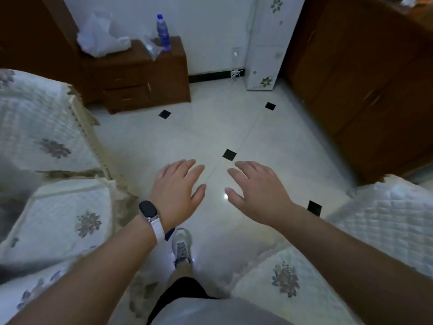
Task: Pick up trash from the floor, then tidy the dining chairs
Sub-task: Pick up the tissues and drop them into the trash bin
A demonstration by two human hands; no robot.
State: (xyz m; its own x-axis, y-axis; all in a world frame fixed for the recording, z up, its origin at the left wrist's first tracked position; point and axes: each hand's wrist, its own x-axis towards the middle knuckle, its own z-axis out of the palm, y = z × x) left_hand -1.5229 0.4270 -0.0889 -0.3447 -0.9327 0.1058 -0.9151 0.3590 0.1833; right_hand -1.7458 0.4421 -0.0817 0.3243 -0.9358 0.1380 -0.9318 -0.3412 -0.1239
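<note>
My left hand (178, 191) and right hand (257, 191) hang side by side over the tiled floor (234, 127), fingers spread, holding nothing. I can make out no trash on the tiles ahead, so neither hand is nearer. The dining chairs are out of view.

left hand (177, 191): flat, fingers spread, holding nothing, over the floor (234, 127)
right hand (260, 191): at 3 o'clock from the left hand, flat too
watch (147, 211): on the left wrist
bottle (163, 32): at 11 o'clock, standing on the brown drawers (145, 83)
shoe (182, 247): at 6 o'clock
</note>
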